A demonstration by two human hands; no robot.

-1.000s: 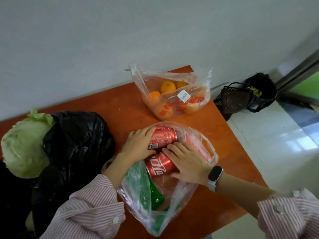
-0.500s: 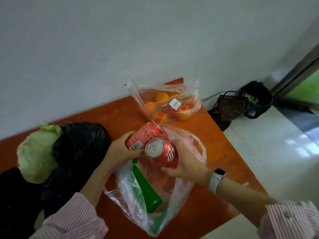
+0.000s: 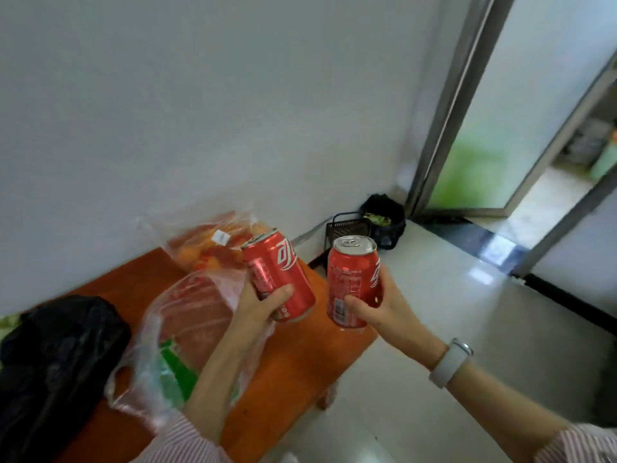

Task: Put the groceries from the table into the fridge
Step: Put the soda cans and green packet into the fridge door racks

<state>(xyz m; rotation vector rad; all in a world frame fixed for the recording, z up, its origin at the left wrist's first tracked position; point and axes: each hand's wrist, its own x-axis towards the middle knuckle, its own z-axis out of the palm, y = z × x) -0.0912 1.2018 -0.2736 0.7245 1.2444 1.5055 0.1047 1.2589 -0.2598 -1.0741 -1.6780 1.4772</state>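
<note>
Two cans are held side by side above the table (image 3: 293,369) edge, left can (image 3: 278,274) tilted toward eleven o'clock. Right can (image 3: 352,282) stands upright at its three o'clock.

In my left grip (image 3: 263,304) the red metal can (image 3: 278,274) looks glossy, like the second red metal can (image 3: 354,280) at frame centre. Lower left, the orange-brown desk (image 3: 293,359) looks smooth; the clear plastic bag (image 3: 187,329) is thin and crinkled, the black plastic bag (image 3: 56,355) matt.

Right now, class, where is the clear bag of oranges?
In the head view, the bag of oranges lies at the far end of the orange table, against the wall, just behind the tilted red can in the left hand.
</note>
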